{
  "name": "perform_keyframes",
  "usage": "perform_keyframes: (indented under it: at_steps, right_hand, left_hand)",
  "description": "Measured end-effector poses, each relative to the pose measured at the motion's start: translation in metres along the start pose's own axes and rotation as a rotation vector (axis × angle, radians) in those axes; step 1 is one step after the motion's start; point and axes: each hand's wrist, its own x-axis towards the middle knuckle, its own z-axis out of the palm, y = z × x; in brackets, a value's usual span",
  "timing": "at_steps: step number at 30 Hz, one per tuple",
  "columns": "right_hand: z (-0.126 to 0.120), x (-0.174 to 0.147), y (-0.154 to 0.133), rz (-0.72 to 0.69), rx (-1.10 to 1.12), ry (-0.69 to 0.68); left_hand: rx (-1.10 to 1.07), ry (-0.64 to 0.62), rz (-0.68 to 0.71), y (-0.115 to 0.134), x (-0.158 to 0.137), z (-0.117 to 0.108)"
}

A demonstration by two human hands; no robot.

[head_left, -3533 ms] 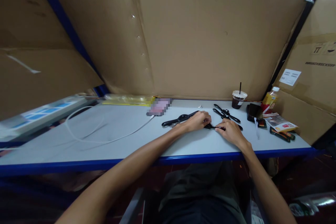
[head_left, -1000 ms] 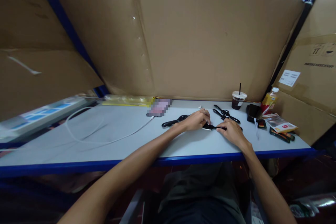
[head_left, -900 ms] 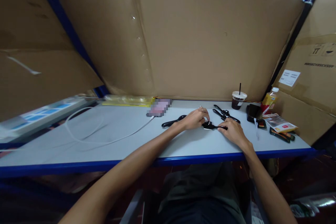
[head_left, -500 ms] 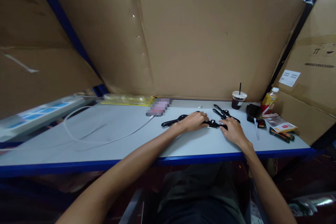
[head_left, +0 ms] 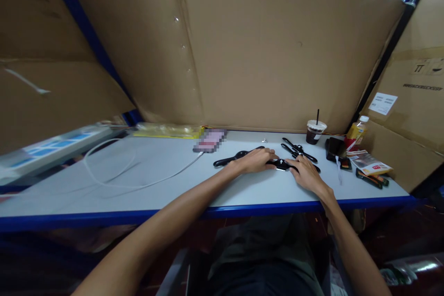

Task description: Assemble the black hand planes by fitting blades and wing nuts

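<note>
"So, what has just changed?"

"The left hand (head_left: 258, 160). A second ago its fingers were at the middle of the black spokeshave (head_left: 282, 164); now they sit out on the left handle, leaving the middle uncovered, with a thin bright edge along its near side. The right hand (head_left: 305, 171) has kept to the right handle."

"Meaning what for the work?"

"My judgement: nobody is fingering the middle now, and the tool is simply being steadied from both ends."

"How do the hands stand?"

"Both narrow, each wrapped about its own handle. The undersides of the fingers are hidden."

"And where is it?"

"On or just above the tabletop (head_left: 249, 194); I can't tell which. Make it the clock's centre, twelve pointing away from the person."

"Count the rest, then."

"Four spokeshaves in all: the held one, a lone spokeshave (head_left: 225, 162) between nine and ten, and an overlapping pair (head_left: 299, 149) between one and two. At eleven, small metal pieces (head_left: 264, 140), too tiny to count. One phone (head_left: 210, 140) at ten, one white cable (head_left: 145, 187) plugged in. One lidded cup (head_left: 314, 137) beyond the pair, one bottle (head_left: 354, 135) at two, one packet (head_left: 371, 163) at three."
</note>
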Motion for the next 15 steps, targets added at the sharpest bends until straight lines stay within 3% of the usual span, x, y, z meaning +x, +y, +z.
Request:
perform_keyframes:
  at_steps: [15]
  right_hand:
    - [-0.0032, 0.0011, -0.0002, 0.020, 0.077, 0.037]
  left_hand:
    - [0.001, -0.025, -0.022, 0.0039, -0.0002, -0.0073]
